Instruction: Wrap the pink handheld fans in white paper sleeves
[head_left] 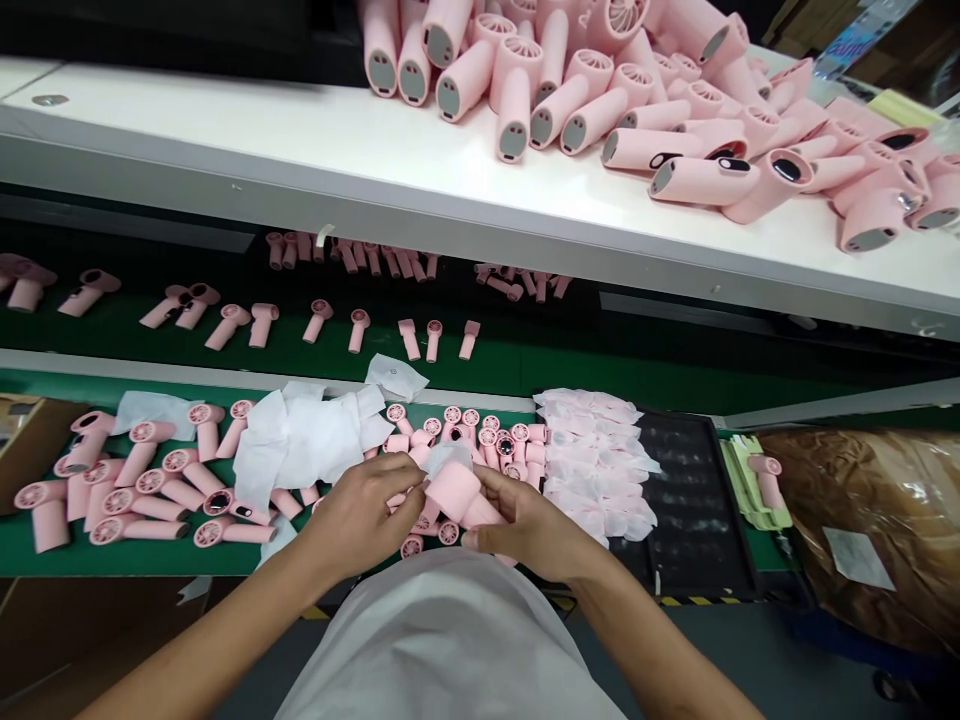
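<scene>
We find 1 pink handheld fan (pixel 456 492) held low over the near edge of the green conveyor belt (pixel 150 560), just in front of the person's white shirt (pixel 442 640). Its long axis slants from upper left to lower right as we look down. The left grip (pixel 361 510) is nearer the upper end, and the right grip (pixel 534 525) is nearer the lower end. Both grips are narrow and hold the fan between them, with the left fingertips (pixel 416 482) against its side. A white sheet (pixel 448 458) lies over the fan's upper side, and we cannot tell whether it wraps all the way around.

Just beyond the hands, a tight cluster of pink fans (pixel 465 440) stands on the belt. More pink fans (pixel 150 490) lie to the left, below a loose heap of white sheets (pixel 304 440). To the right are a stack of translucent sheets (pixel 592 465) and a black tray (pixel 690 500). Farther off, a second green belt (pixel 300 345) carries 2 rows of pink parts, and a large pile of pink fan bodies (pixel 600 100) sits on the white shelf (pixel 225 130).
</scene>
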